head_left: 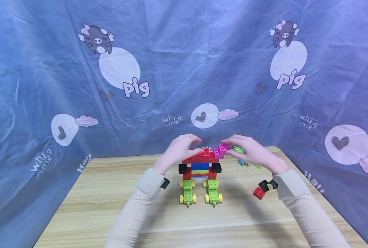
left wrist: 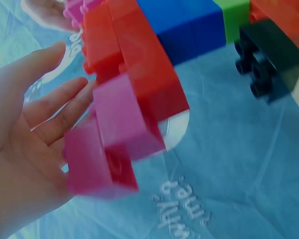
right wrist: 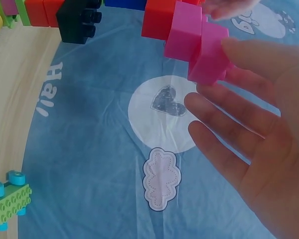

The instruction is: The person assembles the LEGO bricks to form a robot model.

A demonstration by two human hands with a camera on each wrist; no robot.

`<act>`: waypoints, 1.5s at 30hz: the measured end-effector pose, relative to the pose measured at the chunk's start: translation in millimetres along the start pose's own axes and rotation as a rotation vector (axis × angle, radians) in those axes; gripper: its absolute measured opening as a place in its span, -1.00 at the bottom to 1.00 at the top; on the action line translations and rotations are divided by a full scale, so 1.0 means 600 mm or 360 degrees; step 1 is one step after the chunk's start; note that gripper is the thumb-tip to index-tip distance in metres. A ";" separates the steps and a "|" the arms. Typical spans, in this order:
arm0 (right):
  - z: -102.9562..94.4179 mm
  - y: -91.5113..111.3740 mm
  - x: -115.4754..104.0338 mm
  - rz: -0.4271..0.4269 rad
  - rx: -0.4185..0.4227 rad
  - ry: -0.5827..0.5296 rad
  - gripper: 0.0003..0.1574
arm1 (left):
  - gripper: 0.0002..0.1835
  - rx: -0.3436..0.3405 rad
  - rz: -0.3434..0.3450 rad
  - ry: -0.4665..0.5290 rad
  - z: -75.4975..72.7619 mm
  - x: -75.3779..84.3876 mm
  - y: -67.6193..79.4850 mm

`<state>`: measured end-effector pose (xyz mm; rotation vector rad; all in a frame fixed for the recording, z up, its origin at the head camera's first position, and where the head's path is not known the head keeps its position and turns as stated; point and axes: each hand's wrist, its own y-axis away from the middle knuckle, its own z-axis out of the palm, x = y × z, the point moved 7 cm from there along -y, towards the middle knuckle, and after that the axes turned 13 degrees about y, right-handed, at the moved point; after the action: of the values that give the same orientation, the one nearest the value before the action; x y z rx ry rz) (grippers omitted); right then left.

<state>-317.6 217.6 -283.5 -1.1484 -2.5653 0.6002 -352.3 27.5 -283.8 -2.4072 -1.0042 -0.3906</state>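
A toy brick figure stands upright on the table, its red bricks [head_left: 202, 159] on top, a blue brick [head_left: 200, 166] beneath and green wheeled bases [head_left: 213, 193] as feet. On its right end, two pink bricks [right wrist: 185, 35] step upward and outward. My right hand [head_left: 249, 150] pinches the outer pink brick [right wrist: 209, 57] between thumb and forefinger, the other fingers spread. Beside the top left of the figure is my left hand [head_left: 179, 151], its fingers loosely bent and gripping nothing. Two more pink bricks [left wrist: 122, 117] on that end show in the left wrist view; the hand hides them in the head view.
Black bricks [head_left: 216, 167] jut from both sides of the figure. On the table's right lies a red brick [head_left: 259, 193] by the right wrist strap. Green and blue pieces [right wrist: 11, 201] lie behind the right hand. A blue printed cloth [head_left: 177, 69] hangs behind the table.
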 end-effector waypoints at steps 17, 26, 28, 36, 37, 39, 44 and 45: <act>0.021 0.057 0.029 0.0198 -0.0059 -0.0062 -0.44 | -0.50 0.0100 -0.0059 0.0149 -0.035 -0.059 0.058; 0.054 0.111 0.050 0.0262 -0.0090 -0.0026 -0.55 | -0.43 0.0099 -0.0032 0.0276 -0.030 -0.077 0.069; 0.061 0.125 0.056 0.0267 -0.0094 -0.0026 -0.56 | -0.42 0.0108 -0.0036 0.0311 -0.029 -0.082 0.071; 0.088 0.181 0.068 0.0212 -0.0044 -0.0061 -0.51 | -0.42 0.0147 -0.0040 0.0402 -0.026 -0.098 0.081; 0.093 0.188 0.070 0.0221 -0.0054 -0.0062 -0.50 | -0.42 0.0149 -0.0034 0.0407 -0.026 -0.099 0.083; 0.101 0.202 0.074 0.0258 -0.0089 -0.0059 -0.48 | -0.42 0.0155 -0.0024 0.0416 -0.026 -0.100 0.085; 0.119 0.229 0.082 0.0361 -0.0189 -0.0093 -0.44 | -0.41 0.0166 -0.0010 0.0421 -0.026 -0.105 0.089; 0.122 0.233 0.083 0.0367 -0.0195 -0.0103 -0.43 | -0.41 0.0166 -0.0013 0.0425 -0.026 -0.106 0.089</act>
<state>-288.8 320.2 -410.3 -1.5043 -2.5739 0.5436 -358.4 -50.3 -316.9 -2.1883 -0.8916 -0.6281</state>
